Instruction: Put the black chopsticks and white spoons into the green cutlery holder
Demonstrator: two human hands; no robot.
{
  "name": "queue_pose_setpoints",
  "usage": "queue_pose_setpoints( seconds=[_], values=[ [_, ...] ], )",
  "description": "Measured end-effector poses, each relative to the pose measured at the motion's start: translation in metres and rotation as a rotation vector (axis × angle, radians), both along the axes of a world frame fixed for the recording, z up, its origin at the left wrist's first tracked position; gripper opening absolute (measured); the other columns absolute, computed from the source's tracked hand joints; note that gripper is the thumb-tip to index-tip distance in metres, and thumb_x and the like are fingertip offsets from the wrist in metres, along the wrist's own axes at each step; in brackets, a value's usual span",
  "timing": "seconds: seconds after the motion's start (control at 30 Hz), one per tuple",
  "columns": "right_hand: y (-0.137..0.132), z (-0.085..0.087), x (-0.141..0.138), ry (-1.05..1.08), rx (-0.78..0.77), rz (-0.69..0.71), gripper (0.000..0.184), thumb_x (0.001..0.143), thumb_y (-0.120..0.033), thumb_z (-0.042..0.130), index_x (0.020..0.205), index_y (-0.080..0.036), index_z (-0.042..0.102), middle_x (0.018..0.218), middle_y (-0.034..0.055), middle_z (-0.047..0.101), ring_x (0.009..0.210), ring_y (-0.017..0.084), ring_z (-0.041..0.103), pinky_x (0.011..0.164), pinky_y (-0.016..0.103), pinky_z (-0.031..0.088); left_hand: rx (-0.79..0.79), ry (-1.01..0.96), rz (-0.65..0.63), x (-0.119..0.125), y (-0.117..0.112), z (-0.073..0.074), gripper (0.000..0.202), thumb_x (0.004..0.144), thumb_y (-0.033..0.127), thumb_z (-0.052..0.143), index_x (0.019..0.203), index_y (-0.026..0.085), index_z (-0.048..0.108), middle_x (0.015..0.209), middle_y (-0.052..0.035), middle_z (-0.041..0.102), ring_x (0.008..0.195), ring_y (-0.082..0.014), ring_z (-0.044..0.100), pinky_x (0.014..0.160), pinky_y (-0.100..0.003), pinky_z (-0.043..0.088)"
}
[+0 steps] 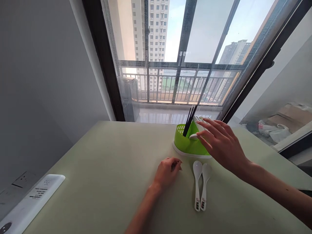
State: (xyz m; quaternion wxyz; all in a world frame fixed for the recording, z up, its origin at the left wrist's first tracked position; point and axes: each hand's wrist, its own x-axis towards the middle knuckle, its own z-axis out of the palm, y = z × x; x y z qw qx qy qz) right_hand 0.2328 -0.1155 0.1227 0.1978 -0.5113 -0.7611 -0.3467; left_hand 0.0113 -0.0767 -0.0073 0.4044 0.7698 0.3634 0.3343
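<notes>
My right hand [220,141] reaches over the right side of a green caddy [188,146] on a white base. Its thumb and a finger close on the rounded end of a white spoon [193,136] at the caddy's opening; the other fingers stretch out above. Dark chopsticks [190,121] lean upright in the caddy's left part. My left hand [168,170] rests on the table in a loose curl, with nothing visible in it. Between my hands, two white spoons [200,185] lie side by side, bowls toward the caddy and printed handle ends toward me.
The pale green table [102,182] runs up to a large glass window [180,61]. A long white device [36,200] with printed markings lies along the left edge, near a wall socket [22,179]. Cardboard and plastic bags [280,126] sit beyond the table at right.
</notes>
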Motion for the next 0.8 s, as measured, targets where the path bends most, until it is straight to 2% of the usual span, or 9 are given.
queue_pose_setpoints(
  seconds=[0.13, 0.27, 0.4, 0.5, 0.57, 0.63, 0.7, 0.77, 0.8],
  values=[
    [-0.002, -0.002, 0.002, 0.025, -0.024, 0.002, 0.014, 0.102, -0.023, 0.056, 0.103, -0.017, 0.069, 0.143, 0.0137, 0.063, 0.141, 0.034, 0.05, 0.117, 0.056, 0.039, 0.011, 0.011, -0.002, 0.0, 0.0, 0.0, 0.025, 0.099, 0.035, 0.053, 0.096, 0.021, 0.074, 0.081, -0.0012, 0.078, 0.072, -0.0169, 0.065, 0.073, -0.028, 0.05],
    [-0.012, 0.002, 0.004, 0.07, -0.037, 0.037, 0.018, 0.103, -0.029, 0.056, 0.112, -0.018, 0.067, 0.141, 0.0146, 0.064, 0.14, 0.035, 0.051, 0.111, 0.056, 0.044, 0.024, 0.015, -0.003, -0.001, 0.0, 0.001, 0.025, 0.099, 0.034, 0.053, 0.096, 0.021, 0.074, 0.082, -0.0016, 0.079, 0.074, -0.0175, 0.066, 0.074, -0.028, 0.05],
    [-0.032, 0.006, 0.008, 0.138, -0.061, 0.123, 0.015, 0.101, -0.027, 0.06, 0.114, -0.022, 0.065, 0.132, 0.0109, 0.068, 0.129, 0.03, 0.059, 0.105, 0.05, 0.05, 0.02, 0.011, -0.007, 0.0, -0.001, 0.002, 0.024, 0.099, 0.034, 0.053, 0.096, 0.021, 0.074, 0.082, -0.0016, 0.079, 0.073, -0.0174, 0.066, 0.074, -0.028, 0.05],
    [-0.048, 0.003, 0.013, 0.156, -0.156, 0.206, 0.019, 0.1, -0.024, 0.06, 0.119, -0.023, 0.063, 0.128, 0.0087, 0.069, 0.116, 0.025, 0.067, 0.099, 0.043, 0.054, 0.024, 0.013, -0.001, 0.0, 0.0, 0.001, 0.024, 0.099, 0.034, 0.053, 0.097, 0.022, 0.074, 0.081, -0.0016, 0.079, 0.074, -0.0178, 0.067, 0.074, -0.029, 0.05],
    [-0.056, -0.004, 0.018, 0.134, -0.282, 0.226, 0.021, 0.102, -0.026, 0.056, 0.122, -0.025, 0.062, 0.125, 0.0067, 0.071, 0.104, 0.022, 0.071, 0.089, 0.037, 0.057, 0.029, 0.016, 0.001, 0.0, 0.0, 0.0, 0.025, 0.099, 0.035, 0.053, 0.097, 0.022, 0.074, 0.082, -0.0018, 0.079, 0.075, -0.0181, 0.067, 0.075, -0.029, 0.051],
    [-0.061, -0.016, 0.026, 0.113, -0.425, 0.179, 0.023, 0.105, -0.03, 0.051, 0.125, -0.028, 0.062, 0.122, 0.0053, 0.073, 0.09, 0.02, 0.075, 0.075, 0.033, 0.059, 0.031, 0.017, 0.001, 0.0, 0.001, -0.001, 0.025, 0.099, 0.036, 0.053, 0.096, 0.022, 0.074, 0.083, -0.0019, 0.079, 0.076, -0.0184, 0.067, 0.076, -0.03, 0.051],
    [-0.062, -0.033, 0.035, 0.139, -0.547, 0.086, 0.029, 0.105, -0.035, 0.048, 0.13, -0.029, 0.061, 0.129, 0.0064, 0.071, 0.079, 0.019, 0.076, 0.066, 0.032, 0.06, 0.025, 0.015, -0.002, 0.0, 0.001, 0.0, 0.025, 0.099, 0.036, 0.053, 0.097, 0.022, 0.074, 0.083, -0.0016, 0.079, 0.077, -0.0183, 0.067, 0.076, -0.03, 0.051],
    [-0.059, -0.053, 0.047, 0.233, -0.63, 0.016, 0.036, 0.103, -0.041, 0.048, 0.135, -0.029, 0.059, 0.14, 0.0095, 0.065, 0.077, 0.02, 0.076, 0.063, 0.033, 0.061, 0.02, 0.018, -0.004, -0.001, 0.001, 0.001, 0.026, 0.099, 0.036, 0.052, 0.098, 0.022, 0.074, 0.084, -0.0014, 0.079, 0.077, -0.018, 0.067, 0.075, -0.029, 0.051],
    [-0.056, -0.064, 0.053, 0.308, -0.65, -0.009, 0.038, 0.102, -0.043, 0.047, 0.135, -0.028, 0.06, 0.138, 0.011, 0.066, 0.077, 0.021, 0.077, 0.061, 0.034, 0.062, 0.019, 0.02, -0.004, -0.001, 0.0, 0.002, 0.026, 0.099, 0.036, 0.052, 0.099, 0.022, 0.074, 0.084, -0.0015, 0.079, 0.076, -0.0179, 0.067, 0.075, -0.029, 0.051]
  ],
)
